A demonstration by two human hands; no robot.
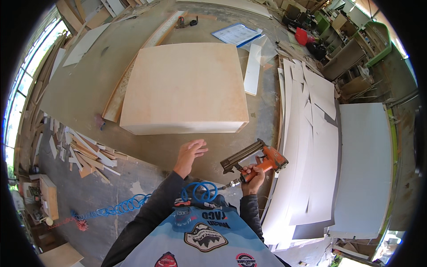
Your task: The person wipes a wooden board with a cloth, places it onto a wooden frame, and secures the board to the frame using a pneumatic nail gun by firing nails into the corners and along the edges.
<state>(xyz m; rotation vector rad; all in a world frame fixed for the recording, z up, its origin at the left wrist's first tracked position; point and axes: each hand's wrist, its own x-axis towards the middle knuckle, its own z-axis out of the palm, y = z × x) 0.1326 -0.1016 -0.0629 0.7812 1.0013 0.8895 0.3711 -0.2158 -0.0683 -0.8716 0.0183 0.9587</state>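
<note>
My right hand (252, 179) is wrapped round the grip of an orange and dark grey pneumatic nail gun (268, 161), whose magazine points to the left. From its handle a coiled blue air hose (201, 191) runs past my waist toward the left. My left hand (190, 156) is raised with its fingers stretched out and holds nothing. Just beyond both hands sits a large pale wooden box (184, 84) on the worktable (160, 144). Its near side is a narrow light panel, and neither hand touches it.
A long board (119, 95) lies under or beside the box's left side. Farther back are a blue clipboard (236, 34) with papers, a tape measure (193, 21) and a white strip (252, 69). White sheets (309, 147) are stacked at right; wood offcuts (89, 153) lie on the left floor.
</note>
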